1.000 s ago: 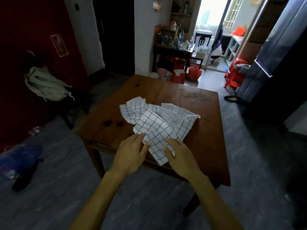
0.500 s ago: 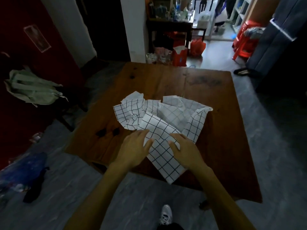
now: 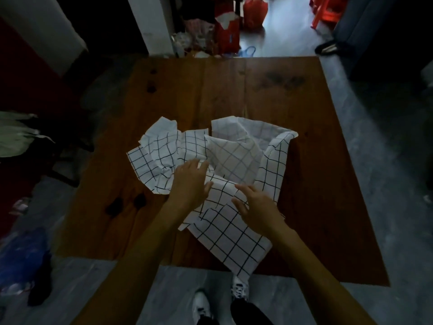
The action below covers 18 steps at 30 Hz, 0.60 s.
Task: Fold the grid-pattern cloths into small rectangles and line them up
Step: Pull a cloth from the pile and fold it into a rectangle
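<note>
A crumpled heap of white grid-pattern cloths [image 3: 236, 156] lies in the middle of the wooden table [image 3: 316, 160]. The nearest cloth [image 3: 232, 240] spreads toward me, and one corner hangs over the table's front edge. My left hand [image 3: 189, 184] rests flat on the heap, fingers apart. My right hand [image 3: 257, 207] lies palm-down on the nearest cloth, fingers spread. Neither hand has fabric pinched in it.
Bare wood surrounds the heap, with dark knots [image 3: 126, 202] at the front left. Red bags [image 3: 228, 31] and clutter stand on the floor beyond the far edge. A chair with a pale bag [image 3: 16, 134] is at the left. My shoes [image 3: 220, 303] are below.
The camera has tilted down and closer over the table. Both hands have slid forward across the near cloth, the left one farther into the heap.
</note>
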Motion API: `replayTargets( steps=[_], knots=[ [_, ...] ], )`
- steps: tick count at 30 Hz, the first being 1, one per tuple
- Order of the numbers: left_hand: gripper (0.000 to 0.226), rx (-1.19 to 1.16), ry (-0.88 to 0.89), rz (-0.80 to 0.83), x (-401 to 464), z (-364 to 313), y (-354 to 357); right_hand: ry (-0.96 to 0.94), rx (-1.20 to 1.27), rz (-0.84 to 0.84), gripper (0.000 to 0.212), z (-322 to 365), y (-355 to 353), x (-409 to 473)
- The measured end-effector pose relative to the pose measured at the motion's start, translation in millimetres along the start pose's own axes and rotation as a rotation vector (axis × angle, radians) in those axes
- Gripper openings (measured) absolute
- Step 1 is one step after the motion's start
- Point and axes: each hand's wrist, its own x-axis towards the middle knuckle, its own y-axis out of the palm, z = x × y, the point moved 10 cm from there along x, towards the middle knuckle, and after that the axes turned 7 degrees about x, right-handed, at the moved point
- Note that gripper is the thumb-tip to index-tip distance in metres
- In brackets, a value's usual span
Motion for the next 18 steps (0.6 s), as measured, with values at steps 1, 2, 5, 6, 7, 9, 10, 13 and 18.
replayTargets(
  steps=[1,2,5,6,7,9,10,13,18],
  knots=[
    [0.061,0.02,0.021,0.011,7,0,7,0.012,-0.003,-0.015,0.05,-3,3,3],
    [0.06,0.043,0.038,0.028,14,1,15,0.021,-0.006,-0.028,0.052,-4,6,5],
    [0.05,0.12,0.055,0.088,26,5,37,0.029,-0.023,-0.059,0.055,-7,15,11],
    [0.042,0.143,0.063,0.089,28,6,40,0.034,-0.028,-0.059,0.056,-7,18,13],
    [0.033,0.162,0.075,0.078,29,7,41,0.042,-0.028,-0.056,0.057,-8,21,16],
    [0.019,0.17,0.104,0.04,29,8,39,0.055,-0.018,-0.065,0.059,-6,24,21],
    [0.016,0.161,0.12,0.018,27,8,37,0.057,-0.013,-0.077,0.059,-4,25,23],
    [0.014,0.08,0.17,-0.06,20,7,24,0.031,-0.017,-0.104,0.059,12,31,32],
    [0.014,-0.044,0.249,-0.172,2,8,-10,0.031,-0.054,-0.124,0.041,27,35,38]
  ],
)
